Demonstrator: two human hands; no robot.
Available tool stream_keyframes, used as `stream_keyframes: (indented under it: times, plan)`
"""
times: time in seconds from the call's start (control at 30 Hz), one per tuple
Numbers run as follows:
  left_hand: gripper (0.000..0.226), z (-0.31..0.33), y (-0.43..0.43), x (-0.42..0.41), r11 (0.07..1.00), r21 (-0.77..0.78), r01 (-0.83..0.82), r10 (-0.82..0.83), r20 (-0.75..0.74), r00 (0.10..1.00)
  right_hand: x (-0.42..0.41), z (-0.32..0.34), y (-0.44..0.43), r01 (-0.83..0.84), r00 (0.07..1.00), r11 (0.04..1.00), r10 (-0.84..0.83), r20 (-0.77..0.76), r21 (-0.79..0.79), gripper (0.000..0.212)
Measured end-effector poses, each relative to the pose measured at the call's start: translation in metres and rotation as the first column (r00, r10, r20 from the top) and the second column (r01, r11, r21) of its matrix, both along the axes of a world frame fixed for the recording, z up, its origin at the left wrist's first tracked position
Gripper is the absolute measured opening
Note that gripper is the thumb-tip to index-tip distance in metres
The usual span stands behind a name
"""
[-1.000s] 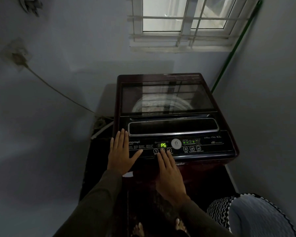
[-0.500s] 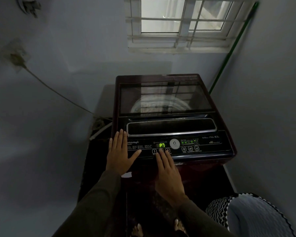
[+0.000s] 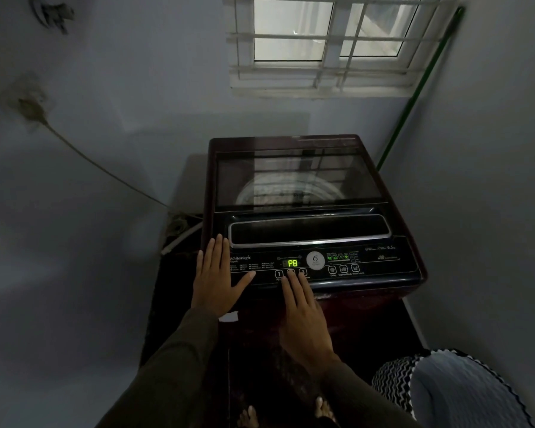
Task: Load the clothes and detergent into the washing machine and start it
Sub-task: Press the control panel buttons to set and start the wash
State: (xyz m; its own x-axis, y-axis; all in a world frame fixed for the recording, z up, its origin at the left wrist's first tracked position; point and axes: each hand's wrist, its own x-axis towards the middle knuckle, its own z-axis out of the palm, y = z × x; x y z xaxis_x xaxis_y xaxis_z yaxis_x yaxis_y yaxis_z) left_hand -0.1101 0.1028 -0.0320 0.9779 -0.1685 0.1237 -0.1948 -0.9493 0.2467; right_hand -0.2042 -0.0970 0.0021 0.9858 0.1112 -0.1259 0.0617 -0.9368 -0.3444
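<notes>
A dark maroon top-loading washing machine (image 3: 396, 291) stands in the corner, its glass lid (image 3: 297, 177) closed with the drum visible beneath. On the black control panel (image 3: 380, 264) the green display (image 3: 292, 263) reads P8. My left hand (image 3: 217, 279) rests flat, fingers straight, on the panel's left end. My right hand (image 3: 303, 310) reaches forward with straight fingers, a fingertip pressing the middle of the numbered buttons (image 3: 291, 272) below the display. Clothes and detergent cannot be made out.
A black-and-white zigzag laundry basket (image 3: 393, 381) sits at the lower right. A green pole (image 3: 414, 97) leans in the corner by the barred window (image 3: 325, 41). A cable (image 3: 99, 168) runs from a wall socket to hoses at the machine's left. Walls stand close on both sides.
The display has stepped from P6 to P7 to P8 while my right fingertip stays on the middle button. My left hand has not moved.
</notes>
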Motion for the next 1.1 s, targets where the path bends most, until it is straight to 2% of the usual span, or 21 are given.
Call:
stream_keyframes:
  times: [0.33, 0.67, 0.83, 1.1]
  plan:
    - [0.103, -0.001, 0.001, 0.0, 1.0, -0.004, 0.005, -0.005, -0.008, 1.0, 0.001, 0.0, -0.001, 0.0, 1.0, 1.0, 0.0, -0.008, 0.012, 0.087]
    - [0.105, -0.001, 0.001, 0.001, 1.0, -0.008, 0.004, -0.005, -0.023, 1.0, -0.001, 0.001, -0.01, -0.046, 0.999, 0.992, 0.042, -0.028, -0.121, 0.089]
    - [0.105, -0.001, 0.001, 0.001, 1.0, -0.01, 0.015, -0.015, -0.018, 1.0, -0.002, 0.009, -0.021, -0.016, 1.0, 0.989, 0.012, -0.026, -0.147, 0.088]
    - [0.107, 0.0, 0.001, 0.001, 1.0, -0.011, 0.007, -0.008, -0.035, 0.999, 0.0, 0.01, -0.028, 0.017, 0.999, 0.993, -0.02, -0.027, -0.116, 0.083]
